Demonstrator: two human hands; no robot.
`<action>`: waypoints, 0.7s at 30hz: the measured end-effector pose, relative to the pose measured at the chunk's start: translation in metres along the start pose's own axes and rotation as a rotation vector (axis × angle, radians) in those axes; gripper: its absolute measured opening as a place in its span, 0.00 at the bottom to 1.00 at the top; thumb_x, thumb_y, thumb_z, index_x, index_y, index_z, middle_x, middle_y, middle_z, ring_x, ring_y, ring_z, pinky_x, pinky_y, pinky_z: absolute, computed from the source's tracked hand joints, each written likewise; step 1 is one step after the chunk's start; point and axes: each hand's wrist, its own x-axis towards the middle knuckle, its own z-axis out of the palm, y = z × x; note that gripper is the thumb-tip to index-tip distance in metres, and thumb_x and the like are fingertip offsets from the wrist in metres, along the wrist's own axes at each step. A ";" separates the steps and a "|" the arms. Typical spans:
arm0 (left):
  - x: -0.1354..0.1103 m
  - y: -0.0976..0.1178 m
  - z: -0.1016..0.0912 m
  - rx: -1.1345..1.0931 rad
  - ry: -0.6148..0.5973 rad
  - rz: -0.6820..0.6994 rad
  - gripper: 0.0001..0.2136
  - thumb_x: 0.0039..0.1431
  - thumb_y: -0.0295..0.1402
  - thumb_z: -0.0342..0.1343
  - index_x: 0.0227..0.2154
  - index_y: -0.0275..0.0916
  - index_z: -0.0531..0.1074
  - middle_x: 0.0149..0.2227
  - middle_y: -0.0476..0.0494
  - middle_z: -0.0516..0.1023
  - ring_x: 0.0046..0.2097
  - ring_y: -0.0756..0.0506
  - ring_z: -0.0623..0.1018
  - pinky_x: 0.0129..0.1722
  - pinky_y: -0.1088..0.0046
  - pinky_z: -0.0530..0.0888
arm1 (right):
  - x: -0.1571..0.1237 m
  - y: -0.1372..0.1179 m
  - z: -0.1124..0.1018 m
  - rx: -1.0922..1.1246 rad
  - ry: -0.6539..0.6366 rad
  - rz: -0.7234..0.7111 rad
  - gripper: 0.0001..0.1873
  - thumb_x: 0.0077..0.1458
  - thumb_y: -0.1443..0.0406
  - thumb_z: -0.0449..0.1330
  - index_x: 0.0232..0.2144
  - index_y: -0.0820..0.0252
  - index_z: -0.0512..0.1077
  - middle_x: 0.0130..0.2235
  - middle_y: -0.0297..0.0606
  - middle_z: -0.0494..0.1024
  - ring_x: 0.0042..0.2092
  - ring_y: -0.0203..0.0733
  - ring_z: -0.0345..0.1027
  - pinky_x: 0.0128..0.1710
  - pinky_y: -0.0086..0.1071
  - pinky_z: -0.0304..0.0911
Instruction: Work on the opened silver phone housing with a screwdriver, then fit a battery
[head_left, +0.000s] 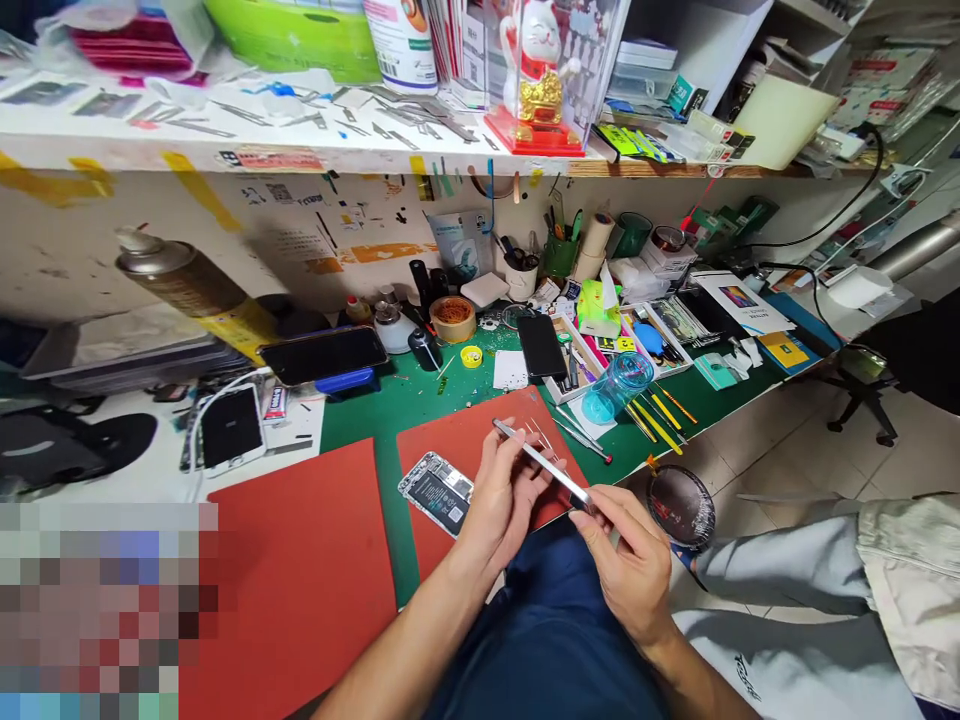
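Note:
A slim silver-edged phone (544, 463), seen almost edge-on, slants between my two hands above the right orange mat (450, 428). My left hand (495, 500) is closed around its upper-left part, thumb along the edge. The fingers of my right hand (630, 560) pinch its lower-right end, where something small and dark shows at the fingertips. Its flat faces are mostly hidden. Beside my left wrist an opened phone (436, 492) lies on the mat with its black battery exposed; my forearm covers part of it. Thin tweezers-like tools (541, 435) lie behind the held phone.
A second orange mat (300, 560) lies to the left. Behind are a dark phone (542, 347), a blue-tinted cup (619, 388), screwdrivers (656, 420) and a tape roll (453, 318). A shelf (360, 150) overhangs the bench. Another person's legs (780, 570) are at right.

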 end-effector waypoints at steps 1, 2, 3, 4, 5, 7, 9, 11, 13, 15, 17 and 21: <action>0.000 -0.001 0.001 -0.044 0.016 -0.046 0.20 0.59 0.41 0.73 0.49 0.44 0.72 0.43 0.45 0.80 0.43 0.43 0.83 0.50 0.56 0.84 | 0.003 -0.002 0.001 0.002 0.010 -0.020 0.10 0.67 0.67 0.68 0.49 0.53 0.85 0.40 0.40 0.86 0.36 0.40 0.81 0.34 0.29 0.78; -0.001 -0.002 0.002 -0.079 0.031 -0.089 0.18 0.59 0.41 0.72 0.46 0.42 0.73 0.42 0.43 0.80 0.42 0.43 0.84 0.50 0.55 0.84 | 0.006 -0.004 0.002 0.003 0.019 -0.037 0.11 0.67 0.68 0.68 0.50 0.53 0.85 0.40 0.39 0.86 0.37 0.40 0.82 0.35 0.28 0.79; -0.002 -0.004 0.003 -0.104 0.042 -0.124 0.16 0.60 0.40 0.71 0.44 0.40 0.74 0.41 0.42 0.81 0.42 0.42 0.84 0.50 0.54 0.84 | 0.009 -0.006 0.003 0.001 0.026 -0.052 0.13 0.67 0.69 0.68 0.52 0.52 0.84 0.41 0.39 0.86 0.38 0.40 0.82 0.36 0.28 0.79; -0.002 -0.005 0.004 -0.118 0.046 -0.153 0.14 0.62 0.40 0.70 0.42 0.38 0.75 0.40 0.40 0.81 0.42 0.40 0.84 0.50 0.53 0.85 | 0.011 -0.007 0.004 -0.002 0.033 -0.069 0.14 0.67 0.70 0.68 0.53 0.52 0.84 0.41 0.39 0.86 0.39 0.40 0.83 0.38 0.28 0.80; -0.003 -0.005 0.005 -0.127 0.042 -0.177 0.13 0.63 0.40 0.68 0.41 0.37 0.75 0.39 0.39 0.81 0.42 0.39 0.85 0.50 0.52 0.85 | 0.013 -0.009 0.005 -0.004 0.039 -0.084 0.16 0.67 0.70 0.68 0.54 0.52 0.84 0.42 0.39 0.87 0.41 0.41 0.84 0.40 0.29 0.80; -0.004 -0.006 0.006 -0.135 0.033 -0.209 0.12 0.66 0.42 0.65 0.40 0.36 0.76 0.38 0.37 0.81 0.42 0.37 0.86 0.50 0.51 0.85 | 0.015 -0.011 0.006 -0.003 0.052 -0.111 0.17 0.66 0.71 0.68 0.54 0.51 0.84 0.43 0.39 0.87 0.42 0.41 0.84 0.43 0.31 0.81; -0.004 -0.006 0.007 -0.136 0.029 -0.228 0.13 0.68 0.43 0.62 0.40 0.36 0.76 0.37 0.36 0.81 0.43 0.36 0.86 0.50 0.51 0.85 | 0.016 -0.013 0.007 0.000 0.059 -0.129 0.17 0.66 0.71 0.68 0.55 0.52 0.83 0.43 0.40 0.87 0.43 0.43 0.84 0.43 0.32 0.82; -0.004 -0.006 0.006 -0.138 0.034 -0.233 0.13 0.69 0.44 0.61 0.41 0.36 0.76 0.37 0.36 0.81 0.43 0.36 0.86 0.50 0.51 0.85 | 0.016 -0.014 0.008 0.001 0.058 -0.133 0.17 0.67 0.72 0.67 0.55 0.52 0.83 0.44 0.41 0.87 0.43 0.43 0.84 0.43 0.32 0.82; -0.005 -0.006 0.006 -0.145 0.047 -0.225 0.13 0.69 0.44 0.62 0.42 0.37 0.75 0.37 0.38 0.81 0.43 0.37 0.86 0.50 0.50 0.85 | 0.016 -0.014 0.009 0.002 0.056 -0.129 0.17 0.67 0.71 0.67 0.55 0.51 0.83 0.44 0.41 0.87 0.44 0.43 0.85 0.44 0.32 0.82; -0.006 -0.005 0.007 -0.153 0.063 -0.212 0.12 0.69 0.43 0.62 0.42 0.38 0.74 0.36 0.40 0.81 0.42 0.37 0.86 0.49 0.51 0.85 | 0.016 -0.014 0.010 0.002 0.060 -0.117 0.17 0.67 0.71 0.67 0.54 0.50 0.84 0.44 0.39 0.87 0.43 0.42 0.85 0.44 0.31 0.82; -0.007 -0.005 0.008 -0.163 0.077 -0.196 0.12 0.68 0.42 0.64 0.41 0.38 0.74 0.36 0.40 0.80 0.41 0.39 0.86 0.48 0.55 0.85 | 0.016 -0.013 0.010 0.001 0.068 -0.098 0.16 0.67 0.70 0.67 0.54 0.50 0.84 0.43 0.39 0.88 0.43 0.42 0.85 0.44 0.32 0.83; -0.010 -0.003 0.010 -0.216 0.112 -0.146 0.11 0.65 0.38 0.68 0.37 0.39 0.73 0.35 0.45 0.80 0.39 0.45 0.83 0.46 0.64 0.85 | 0.017 -0.009 0.009 -0.005 0.084 -0.070 0.13 0.68 0.69 0.66 0.52 0.53 0.85 0.42 0.42 0.88 0.42 0.44 0.85 0.44 0.34 0.83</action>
